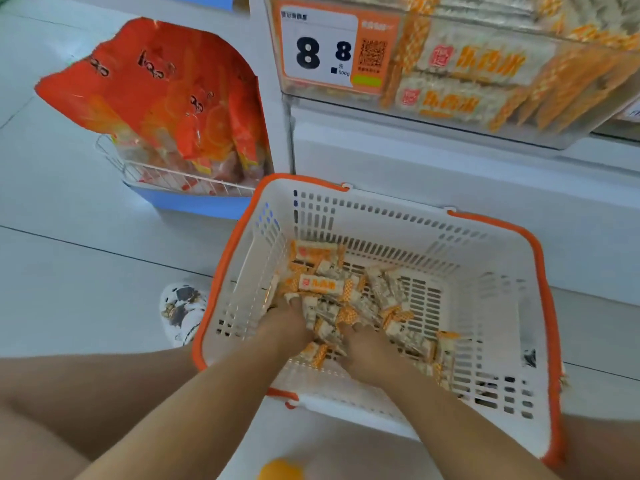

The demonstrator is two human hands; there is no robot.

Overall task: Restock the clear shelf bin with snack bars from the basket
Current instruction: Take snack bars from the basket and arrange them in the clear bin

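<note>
A white basket (491, 258) with an orange rim stands on the floor in front of me. Several orange-and-white snack bars (320, 284) lie heaped on its bottom. Both my hands are down in the pile: my left hand (289, 323) and my right hand (369, 351) have their fingers dug in among the bars, fingertips hidden, so I cannot tell whether they grip any. The clear shelf bin (460, 109) sits above at the upper right, holding several of the same bars behind a price tag (318, 46) reading 8.8.
A wire rack (152, 174) on a blue base at the left holds red-orange snack bags (162, 91). A patterned shoe (183, 310) rests on the white floor left of the basket. My bare knees flank the basket at the bottom.
</note>
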